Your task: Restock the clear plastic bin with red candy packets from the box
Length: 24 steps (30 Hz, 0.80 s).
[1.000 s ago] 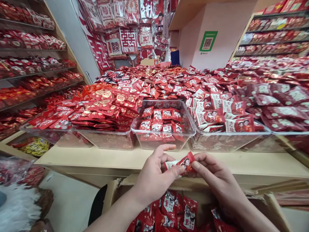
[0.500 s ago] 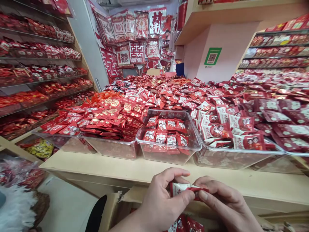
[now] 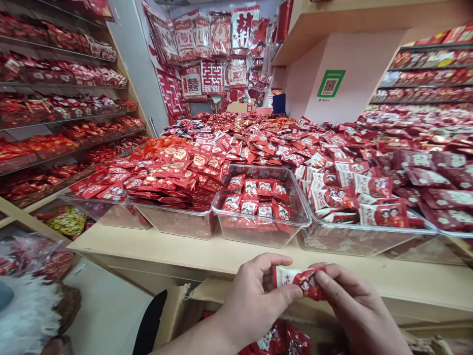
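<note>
Between my two hands is a small red and white candy packet [image 3: 305,283] with cartoon figures printed on it, its front turned up. My left hand [image 3: 258,291] grips its white end between thumb and fingers. The red end is pinched by my right hand [image 3: 343,296], thumb on top. Both hands are over an open cardboard box [image 3: 210,290], in front of the counter edge. More red packets [image 3: 283,337] lie inside the box, partly hidden by my hands and forearms.
On the wooden counter [image 3: 192,251], a clear plastic bin [image 3: 254,234] holds rows of similar packets. Heaped bins of red packets [image 3: 170,180] and white-and-red packets [image 3: 336,192] flank it. Stocked shelves [image 3: 62,79] rise at left. A shelf [image 3: 354,22] overhangs at upper right.
The packet has been turned so its printed front shows more fully, and it sits slightly farther right. My right thumb has shifted onto its red end. The view has moved slightly.
</note>
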{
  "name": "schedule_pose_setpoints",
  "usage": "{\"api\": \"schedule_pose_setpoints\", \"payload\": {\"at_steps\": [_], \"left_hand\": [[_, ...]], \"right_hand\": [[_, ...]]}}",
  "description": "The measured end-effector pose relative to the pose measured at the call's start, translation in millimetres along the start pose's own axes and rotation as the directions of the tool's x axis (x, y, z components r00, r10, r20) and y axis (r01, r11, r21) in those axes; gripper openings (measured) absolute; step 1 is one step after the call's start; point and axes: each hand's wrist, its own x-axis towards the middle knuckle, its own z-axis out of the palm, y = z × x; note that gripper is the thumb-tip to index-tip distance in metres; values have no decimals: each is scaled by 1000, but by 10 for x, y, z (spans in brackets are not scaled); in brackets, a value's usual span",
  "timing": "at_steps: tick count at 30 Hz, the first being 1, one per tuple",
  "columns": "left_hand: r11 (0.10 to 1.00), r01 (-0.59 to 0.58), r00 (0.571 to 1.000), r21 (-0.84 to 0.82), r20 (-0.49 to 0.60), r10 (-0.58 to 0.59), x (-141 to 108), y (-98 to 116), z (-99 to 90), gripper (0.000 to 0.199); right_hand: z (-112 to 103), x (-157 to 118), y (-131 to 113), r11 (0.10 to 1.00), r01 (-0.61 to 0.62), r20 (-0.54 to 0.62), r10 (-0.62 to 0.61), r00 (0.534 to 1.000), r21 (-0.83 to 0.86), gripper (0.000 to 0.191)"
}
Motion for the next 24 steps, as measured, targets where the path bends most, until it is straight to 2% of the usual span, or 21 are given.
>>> {"api": "schedule_pose_setpoints", "payload": {"at_steps": [3,9,13,20,24], "left_hand": [[995,30,999,-91,-20,-32,38,25,-6,38],[985,62,998,-163,17,-60,80,21,-25,41],[987,30,999,-160,16,-28,64,17,-14,41],[994,58,998,-97,21,-56,35,13,8,36],[998,40,999,-40,30,-39,25,5,-8,33]], "right_hand": [[4,39,-22,998,-66,12,65,998,19,29],[51,63,-94,991,-69,-28,72,997,119,31],[48,35,-87,993,-45,-45,50,998,108,31],[4,33,-21,996,-65,64,61,996,62,26],[8,45,-23,997,-62,81,58,995,51,25]]}}
